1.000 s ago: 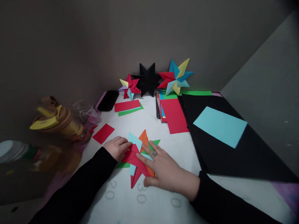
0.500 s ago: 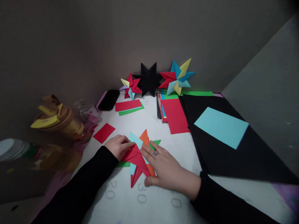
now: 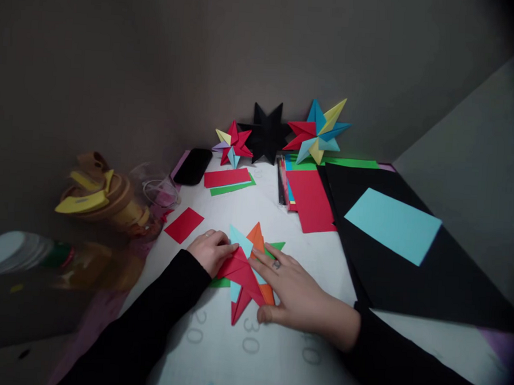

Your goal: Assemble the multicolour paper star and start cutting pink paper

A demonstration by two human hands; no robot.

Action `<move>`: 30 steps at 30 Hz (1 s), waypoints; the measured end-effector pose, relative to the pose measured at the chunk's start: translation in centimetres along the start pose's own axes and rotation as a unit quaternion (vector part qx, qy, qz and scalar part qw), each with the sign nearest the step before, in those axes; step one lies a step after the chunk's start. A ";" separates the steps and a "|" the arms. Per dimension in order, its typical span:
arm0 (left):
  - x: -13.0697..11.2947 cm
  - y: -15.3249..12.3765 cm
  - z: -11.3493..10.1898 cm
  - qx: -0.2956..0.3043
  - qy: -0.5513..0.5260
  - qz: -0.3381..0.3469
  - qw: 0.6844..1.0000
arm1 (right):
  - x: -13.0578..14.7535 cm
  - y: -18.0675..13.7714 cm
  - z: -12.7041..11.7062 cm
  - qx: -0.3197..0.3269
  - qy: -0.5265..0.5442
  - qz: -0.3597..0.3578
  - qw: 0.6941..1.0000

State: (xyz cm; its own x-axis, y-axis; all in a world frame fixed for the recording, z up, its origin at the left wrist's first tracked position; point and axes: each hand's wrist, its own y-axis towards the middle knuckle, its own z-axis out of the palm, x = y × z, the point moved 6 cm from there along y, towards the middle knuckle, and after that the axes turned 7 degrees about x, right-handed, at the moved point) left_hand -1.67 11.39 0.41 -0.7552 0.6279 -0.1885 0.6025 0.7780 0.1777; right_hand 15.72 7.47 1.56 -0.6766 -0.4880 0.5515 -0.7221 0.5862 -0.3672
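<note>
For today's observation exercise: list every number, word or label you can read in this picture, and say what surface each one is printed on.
"20" on the white work mat, beside the left sleeve.
"30" on the same mat, just below the folded paper star that the left hand and right hand press on.
"40" on the mat, under the right wrist, partly hidden.
Fainter marks near the red and green paper strips are too blurred to read.

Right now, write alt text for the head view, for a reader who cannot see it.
Two bare hands, left hand and right hand, press flat on a half-built paper star of red, orange, light blue and green on a white table. Three finished paper stars stand against the wall behind, beside loose coloured sheets.
</note>
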 end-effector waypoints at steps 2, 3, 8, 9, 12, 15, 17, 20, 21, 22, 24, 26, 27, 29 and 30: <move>0.0 0.0 0.2 0.002 0.006 -0.007 1.000 | 0.0 0.1 0.0 0.005 -0.003 -0.002 1.000; 0.0 0.0 0.3 0.006 0.009 -0.010 1.000 | -0.1 0.1 0.1 0.006 -0.005 -0.003 1.000; -0.5 0.0 -0.3 0.012 0.013 -0.034 0.999 | -0.2 0.4 0.5 0.013 -0.021 -0.002 1.000; -0.6 0.1 -0.4 0.014 0.013 -0.039 0.999 | -0.2 0.4 0.6 0.012 -0.024 0.001 1.000; -0.8 0.1 -0.8 0.016 0.006 -0.045 0.999 | -0.2 0.5 0.8 0.004 -0.038 0.008 0.999; -0.7 0.2 -1.0 0.000 -0.005 -0.051 0.999 | 0.0 0.4 1.0 -0.014 -0.068 0.000 0.998; -0.4 0.3 -0.9 -0.005 -0.009 -0.057 0.998 | 0.3 0.5 1.1 -0.021 -0.090 -0.018 0.996; -0.1 0.5 -0.6 0.002 -0.019 -0.074 0.997 | 0.7 0.5 0.9 -0.011 -0.100 -0.045 0.994; 0.0 0.6 -0.5 0.005 -0.023 -0.081 0.996 | 0.8 0.5 0.7 -0.005 -0.099 -0.049 0.994; 0.1 0.7 -0.5 0.007 -0.031 -0.088 0.996 | 0.9 0.6 0.6 -0.001 -0.096 -0.052 0.994; 0.5 0.8 -0.4 0.010 -0.055 -0.102 0.993 | 1.0 0.6 0.2 0.005 -0.088 -0.052 0.995; 1.3 0.6 -0.5 0.005 -0.090 -0.128 0.988 | 1.1 0.6 0.1 0.010 -0.078 -0.051 0.996; 1.8 0.4 -0.6 -0.001 -0.113 -0.141 0.983 | 1.0 0.6 0.1 0.011 -0.074 -0.049 0.996; 2.7 -0.1 -0.9 -0.019 -0.169 -0.154 0.973 | 0.9 0.7 0.4 0.009 -0.072 -0.046 0.996; 3.0 -0.4 -1.1 -0.028 -0.196 -0.148 0.969 | 0.9 0.7 0.5 0.007 -0.074 -0.045 0.996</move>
State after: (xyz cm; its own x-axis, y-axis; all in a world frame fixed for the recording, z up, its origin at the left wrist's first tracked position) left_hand -4.46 12.97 0.79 -0.7301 0.3462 -0.5892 0.3522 0.9295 0.1096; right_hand 14.52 7.15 1.41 -0.6223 -0.6282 0.4670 -0.7819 0.5273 -0.3326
